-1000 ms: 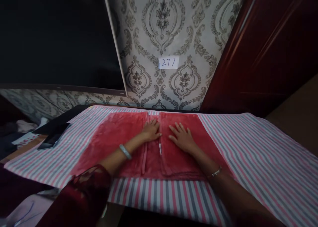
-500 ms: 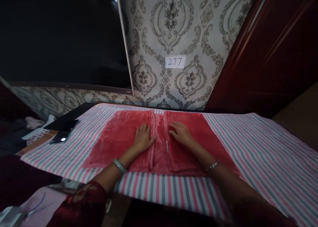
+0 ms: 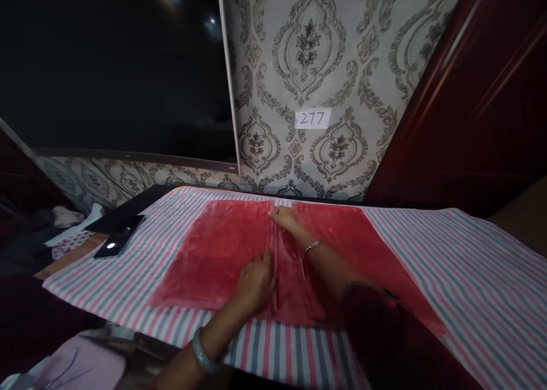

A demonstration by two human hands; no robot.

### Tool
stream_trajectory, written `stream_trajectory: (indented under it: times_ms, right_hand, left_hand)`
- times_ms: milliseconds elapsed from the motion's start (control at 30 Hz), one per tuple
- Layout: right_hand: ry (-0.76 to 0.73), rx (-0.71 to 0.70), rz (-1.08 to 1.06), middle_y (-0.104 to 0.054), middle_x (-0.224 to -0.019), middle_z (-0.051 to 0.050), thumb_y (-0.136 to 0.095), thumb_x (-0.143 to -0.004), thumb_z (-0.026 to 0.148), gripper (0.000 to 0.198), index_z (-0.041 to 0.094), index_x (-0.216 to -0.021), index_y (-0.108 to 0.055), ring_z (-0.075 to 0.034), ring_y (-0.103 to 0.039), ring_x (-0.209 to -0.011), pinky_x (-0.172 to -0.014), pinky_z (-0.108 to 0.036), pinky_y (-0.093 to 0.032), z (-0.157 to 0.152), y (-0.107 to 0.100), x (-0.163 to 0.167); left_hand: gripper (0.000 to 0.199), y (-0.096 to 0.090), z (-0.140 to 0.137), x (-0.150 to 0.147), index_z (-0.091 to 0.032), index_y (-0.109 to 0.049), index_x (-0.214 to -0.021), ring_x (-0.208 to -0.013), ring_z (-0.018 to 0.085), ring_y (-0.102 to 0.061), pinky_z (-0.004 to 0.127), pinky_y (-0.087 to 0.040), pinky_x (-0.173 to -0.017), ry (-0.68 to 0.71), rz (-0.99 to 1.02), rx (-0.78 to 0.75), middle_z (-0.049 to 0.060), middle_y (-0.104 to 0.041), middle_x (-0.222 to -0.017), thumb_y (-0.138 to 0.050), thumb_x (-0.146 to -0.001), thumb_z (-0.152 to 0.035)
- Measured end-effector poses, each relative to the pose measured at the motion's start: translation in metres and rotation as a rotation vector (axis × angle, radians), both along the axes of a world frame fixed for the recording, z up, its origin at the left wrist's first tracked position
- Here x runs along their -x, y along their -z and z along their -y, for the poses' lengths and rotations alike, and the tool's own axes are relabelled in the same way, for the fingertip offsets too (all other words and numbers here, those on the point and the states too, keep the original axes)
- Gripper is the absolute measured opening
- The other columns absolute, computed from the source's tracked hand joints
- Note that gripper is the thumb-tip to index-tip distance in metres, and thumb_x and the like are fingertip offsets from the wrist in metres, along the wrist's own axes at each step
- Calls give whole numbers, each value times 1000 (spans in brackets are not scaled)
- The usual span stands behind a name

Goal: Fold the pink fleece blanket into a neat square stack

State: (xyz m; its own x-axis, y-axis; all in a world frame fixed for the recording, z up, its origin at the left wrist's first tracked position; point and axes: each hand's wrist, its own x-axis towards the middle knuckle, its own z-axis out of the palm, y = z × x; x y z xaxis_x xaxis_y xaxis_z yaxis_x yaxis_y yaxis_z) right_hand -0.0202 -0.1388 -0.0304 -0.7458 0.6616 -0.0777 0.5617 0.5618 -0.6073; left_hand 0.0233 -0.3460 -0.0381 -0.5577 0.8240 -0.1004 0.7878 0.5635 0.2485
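Observation:
A red plush cloth (image 3: 226, 242) lies on the striped cover, its two sides folded inward so that their edges run along the middle with a narrow gap between. My right hand (image 3: 285, 218) reaches across and pinches the far end of the left fold's edge. Nearer to me, my left hand (image 3: 256, 279) has curled fingers on that same edge; its fingertips are partly hidden. A thin white tag (image 3: 303, 269) shows on the cloth near the gap, beside my right forearm.
A pink, white and grey striped cover (image 3: 461, 265) spreads over the table. At its left edge lies a dark phone (image 3: 113, 245) with a bright reflection. Behind stand a large black screen (image 3: 115, 71) and a patterned wall bearing a "277" paper (image 3: 313, 118). Dark red wood (image 3: 461, 99) rises at right.
My right hand has moved left from the right fold to the left fold's far edge. My left hand has come nearer to me, from lying flat to curled at the edge. The view has shifted slightly.

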Motion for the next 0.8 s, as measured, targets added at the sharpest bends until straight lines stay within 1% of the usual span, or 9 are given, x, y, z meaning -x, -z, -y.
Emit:
stream_trajectory:
  times_ms: [67, 133, 267, 333, 433, 533, 600, 700, 800]
  right_hand:
    - [25, -58, 31, -73, -120, -18, -63, -93, 47, 42, 14, -118, -70, -31, -70, -113, -88, -35, -55, 5, -1, 6]
    - [46, -101, 52, -69, -129, -18, -65, -92, 47, 44, 15, -122, -68, -32, -65, -122, -93, -36, -53, 12, -1, 10]
    - [69, -146, 67, -70, -128, -14, -57, -95, 34, 35, 19, -126, -65, -27, -66, -120, -92, -32, -51, 21, 0, 13]
    - [85, -152, 70, -71, -125, -12, -53, -95, 27, 35, 20, -128, -63, -25, -67, -117, -88, -31, -51, 20, 2, 12]
    - [109, -151, 85, -72, -122, -13, -52, -94, 26, 34, 17, -125, -64, -25, -69, -113, -84, -30, -51, 14, 4, 7]
    - [99, -152, 99, -72, -121, -16, -53, -94, 25, 33, 14, -122, -66, -26, -69, -111, -84, -30, -51, 12, 2, 3]
    - [81, -168, 89, -69, -126, -18, -54, -94, 24, 39, 13, -130, -61, -26, -66, -115, -89, -32, -50, 16, -2, 0]
    - [0, -291, 3, -49, -152, -19, -54, -95, 27, 57, 16, -150, -45, -30, -48, -139, -107, -40, -41, 31, -5, -2]
    - [-128, -430, -47, -23, -168, -18, -51, -97, 38, 68, 16, -159, -32, -32, -20, -154, -119, -50, -25, 47, 3, -6]
  left_hand:
    - [46, 0, -1, 0, -14, -50, -139, -113, 30, -67, 38, -49, -92, 4, 29, -22, 20, -69, -121, -39, -94, -21]
    - [45, 0, -1, 1, -14, -51, -137, -110, 30, -68, 38, -49, -91, 8, 50, -41, 20, -70, -120, -36, -95, -17]
    - [51, 1, 0, 3, -9, -50, -139, -110, 32, -68, 41, -50, -92, 28, 100, -77, 22, -70, -121, -36, -91, -10]
    - [56, 2, 1, 5, -10, -48, -143, -114, 32, -67, 42, -50, -95, 42, 146, -114, 22, -69, -125, -38, -89, -9]
    - [61, 5, 1, 7, -14, -46, -148, -119, 31, -66, 42, -49, -100, 70, 189, -157, 19, -68, -130, -40, -87, -8]
    - [63, 9, 3, 7, -13, -45, -149, -120, 34, -65, 45, -49, -101, 99, 192, -151, 20, -66, -132, -48, -87, -13]
    - [67, 9, 7, 7, -12, -43, -151, -124, 34, -62, 46, -48, -104, 132, 222, -204, 21, -63, -137, -55, -85, -19]
    - [56, 8, 17, 8, -16, -51, -146, -124, 28, -61, 44, -47, -108, 158, 214, -352, 16, -64, -137, -53, -90, -24]
    - [57, 12, 29, 8, -14, -52, -146, -136, 34, -51, 55, -38, -115, 150, 35, -328, 19, -57, -145, -55, -91, -31]
